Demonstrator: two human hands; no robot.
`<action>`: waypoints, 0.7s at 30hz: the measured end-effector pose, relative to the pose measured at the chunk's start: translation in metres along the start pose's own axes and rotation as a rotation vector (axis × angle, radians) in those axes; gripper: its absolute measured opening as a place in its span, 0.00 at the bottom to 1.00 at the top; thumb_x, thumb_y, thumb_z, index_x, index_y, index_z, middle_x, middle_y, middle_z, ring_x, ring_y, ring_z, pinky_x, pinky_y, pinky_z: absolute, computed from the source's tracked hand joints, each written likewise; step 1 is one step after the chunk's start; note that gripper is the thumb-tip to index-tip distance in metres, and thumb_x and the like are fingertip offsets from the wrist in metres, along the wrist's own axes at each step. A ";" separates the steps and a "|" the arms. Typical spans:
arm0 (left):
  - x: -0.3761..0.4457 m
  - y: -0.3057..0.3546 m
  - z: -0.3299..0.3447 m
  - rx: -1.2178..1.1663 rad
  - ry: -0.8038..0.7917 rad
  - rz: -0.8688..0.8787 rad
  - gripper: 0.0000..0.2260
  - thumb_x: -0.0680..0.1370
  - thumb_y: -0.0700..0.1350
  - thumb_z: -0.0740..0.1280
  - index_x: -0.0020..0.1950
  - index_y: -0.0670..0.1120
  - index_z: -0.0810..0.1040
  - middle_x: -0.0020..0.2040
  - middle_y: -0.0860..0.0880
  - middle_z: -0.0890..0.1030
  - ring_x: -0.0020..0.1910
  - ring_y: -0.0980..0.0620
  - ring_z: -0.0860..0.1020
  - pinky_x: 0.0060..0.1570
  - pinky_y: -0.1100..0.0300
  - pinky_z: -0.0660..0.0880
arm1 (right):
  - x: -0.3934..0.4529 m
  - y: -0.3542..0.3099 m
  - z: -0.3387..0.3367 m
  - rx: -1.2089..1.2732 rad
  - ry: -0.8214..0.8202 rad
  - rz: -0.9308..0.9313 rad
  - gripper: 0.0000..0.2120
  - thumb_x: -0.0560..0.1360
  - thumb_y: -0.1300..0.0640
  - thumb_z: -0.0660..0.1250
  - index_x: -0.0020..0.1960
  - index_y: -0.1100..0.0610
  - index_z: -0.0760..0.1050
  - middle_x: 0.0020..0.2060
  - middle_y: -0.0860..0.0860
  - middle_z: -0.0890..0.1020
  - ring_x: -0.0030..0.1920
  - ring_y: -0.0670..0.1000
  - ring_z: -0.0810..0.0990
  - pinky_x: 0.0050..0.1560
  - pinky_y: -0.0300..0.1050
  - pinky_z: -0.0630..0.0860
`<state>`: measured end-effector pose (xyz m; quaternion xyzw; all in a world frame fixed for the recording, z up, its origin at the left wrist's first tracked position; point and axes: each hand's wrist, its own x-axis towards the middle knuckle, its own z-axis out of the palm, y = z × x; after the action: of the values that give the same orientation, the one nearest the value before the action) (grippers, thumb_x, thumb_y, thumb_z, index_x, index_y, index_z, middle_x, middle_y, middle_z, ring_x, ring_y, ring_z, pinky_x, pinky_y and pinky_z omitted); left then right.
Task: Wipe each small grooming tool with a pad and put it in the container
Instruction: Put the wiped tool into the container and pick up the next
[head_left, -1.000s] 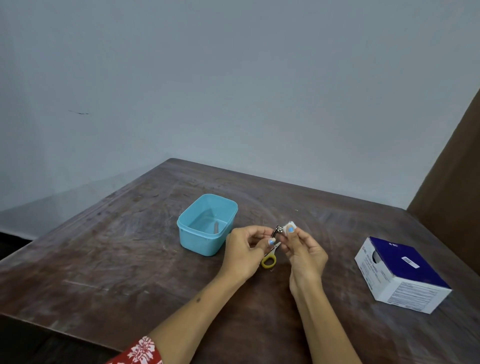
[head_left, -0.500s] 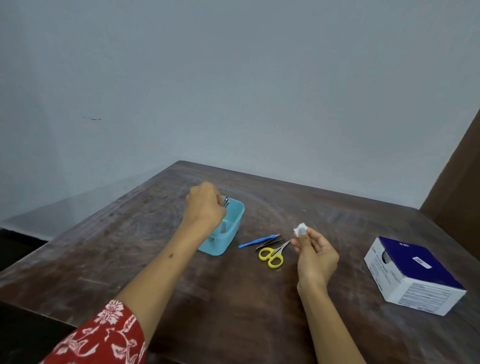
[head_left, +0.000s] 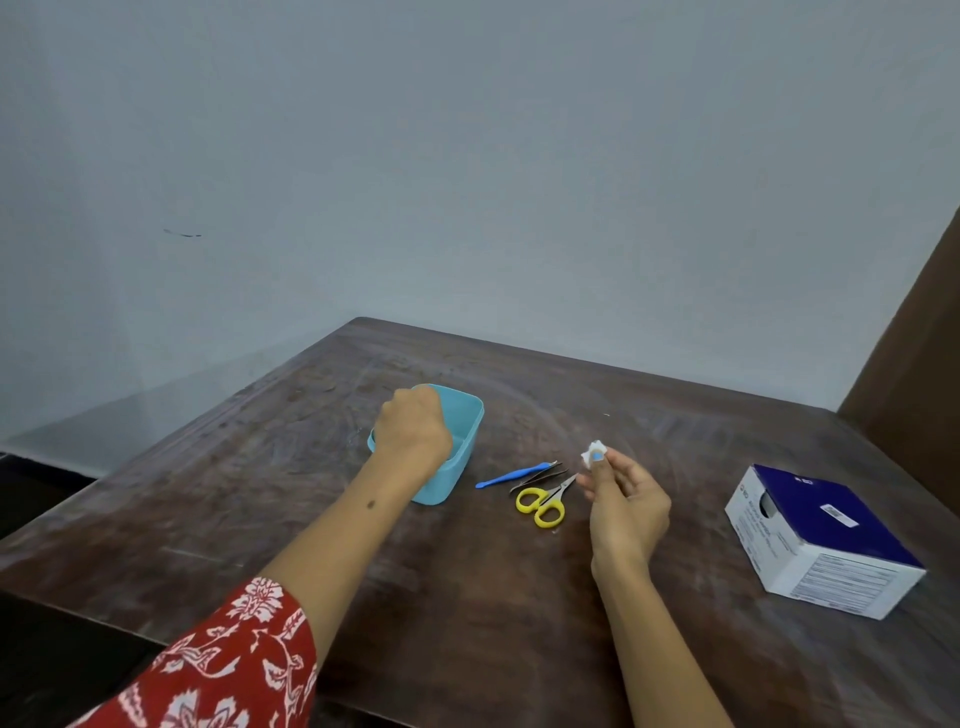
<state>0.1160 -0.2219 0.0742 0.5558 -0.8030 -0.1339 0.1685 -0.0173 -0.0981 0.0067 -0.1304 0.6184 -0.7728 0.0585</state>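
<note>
My left hand (head_left: 413, 428) reaches down into the light blue container (head_left: 462, 465) at the table's middle. Its fingers curl downward behind the knuckles, so I cannot see whether they hold anything. My right hand (head_left: 626, 506) is raised to the right of the tools and pinches a small white pad (head_left: 592, 453) at its fingertips. Between the two hands, on the table, lie a blue-handled tool (head_left: 509, 475), dark tweezers (head_left: 540, 478) and small yellow-handled scissors (head_left: 543, 504).
A white and dark blue cardboard box (head_left: 821, 540) stands at the right side of the brown wooden table (head_left: 467, 597). A pale wall runs behind the table, and a brown panel stands at the far right.
My left hand carried a small metal tool from the pad over to the container and has now dipped into it. My right hand kept the pad and stayed near the scissors.
</note>
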 end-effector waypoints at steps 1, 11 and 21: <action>0.000 0.000 0.000 0.008 -0.007 0.000 0.10 0.73 0.38 0.68 0.53 0.38 0.75 0.55 0.40 0.78 0.54 0.41 0.77 0.43 0.55 0.72 | 0.000 0.000 0.000 -0.009 0.006 -0.003 0.06 0.73 0.61 0.70 0.47 0.51 0.79 0.39 0.50 0.84 0.37 0.46 0.84 0.48 0.45 0.80; -0.015 0.004 -0.017 -0.031 0.239 0.135 0.06 0.72 0.32 0.65 0.38 0.40 0.71 0.41 0.43 0.77 0.40 0.42 0.74 0.35 0.55 0.67 | 0.001 -0.001 -0.002 -0.012 0.103 -0.009 0.07 0.72 0.60 0.70 0.50 0.55 0.81 0.39 0.50 0.84 0.38 0.49 0.83 0.44 0.42 0.78; -0.076 0.040 0.054 0.254 0.036 0.709 0.11 0.80 0.47 0.58 0.57 0.43 0.74 0.56 0.43 0.78 0.56 0.43 0.75 0.51 0.51 0.71 | 0.000 -0.003 -0.003 0.061 0.086 -0.073 0.15 0.73 0.67 0.65 0.52 0.48 0.78 0.31 0.49 0.82 0.32 0.44 0.81 0.35 0.37 0.79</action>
<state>0.0842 -0.1357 0.0324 0.2621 -0.9526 0.0429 0.1483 -0.0182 -0.0948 0.0093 -0.1178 0.5913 -0.7978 0.0076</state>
